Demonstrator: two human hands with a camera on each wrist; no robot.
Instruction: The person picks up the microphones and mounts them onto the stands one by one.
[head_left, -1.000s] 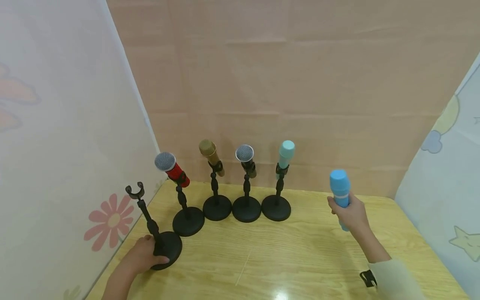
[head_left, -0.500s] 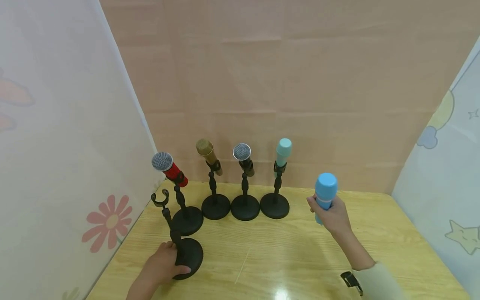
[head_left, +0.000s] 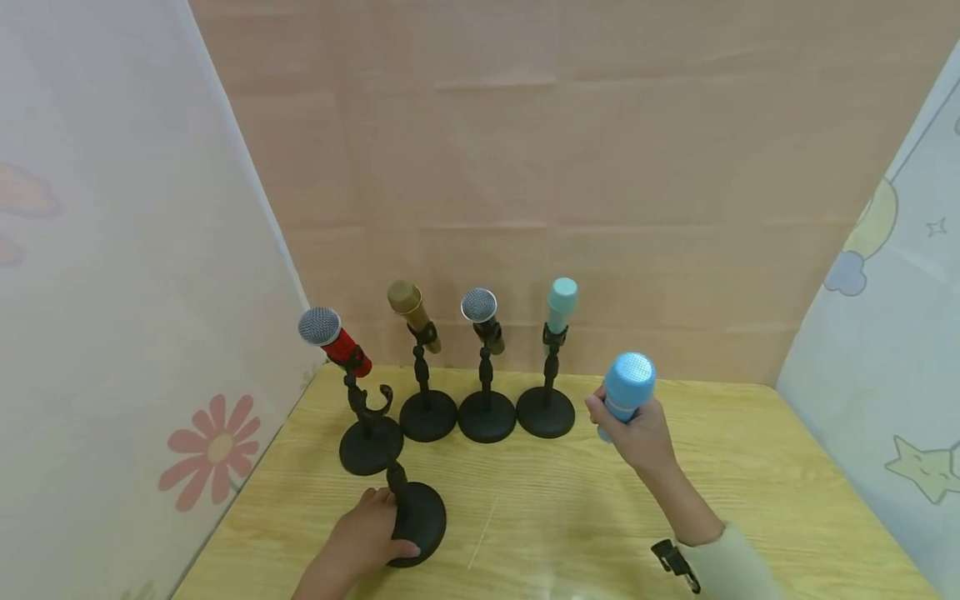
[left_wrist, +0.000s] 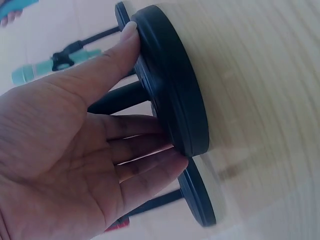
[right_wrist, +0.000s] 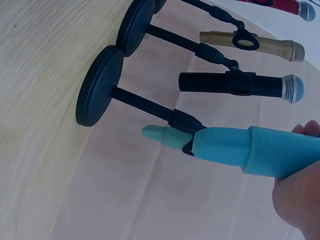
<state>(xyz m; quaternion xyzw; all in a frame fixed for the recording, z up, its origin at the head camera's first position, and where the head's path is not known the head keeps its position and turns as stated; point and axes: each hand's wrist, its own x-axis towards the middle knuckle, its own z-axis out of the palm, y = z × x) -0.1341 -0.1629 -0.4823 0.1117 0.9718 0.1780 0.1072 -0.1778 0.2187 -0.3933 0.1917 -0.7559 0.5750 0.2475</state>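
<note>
My left hand (head_left: 360, 537) grips the round black base of a microphone stand (head_left: 425, 525) at the front left of the table. This stand's cradle bears no microphone and overlaps the stand behind it in the head view. In the left wrist view, thumb and fingers (left_wrist: 150, 182) span the base (left_wrist: 175, 85), which is tipped on its side in that picture. My right hand (head_left: 641, 437) holds a blue microphone (head_left: 630, 379) by its handle, head up, above the table on the right. Its tapered lower end shows in the right wrist view as a blue handle (right_wrist: 222, 146).
Behind my hands stand several black stands with microphones: a red one (head_left: 345, 348), a gold one (head_left: 414, 308), a black one with silver head (head_left: 480, 307) and a mint one (head_left: 562, 302). A beige backdrop (head_left: 600, 167) closes the rear; printed panels flank the wooden table (head_left: 735, 467).
My left hand has carried the bare stand rightward and slightly nearer. My right hand has moved left with the blue microphone, whose head now tips more toward the camera.
</note>
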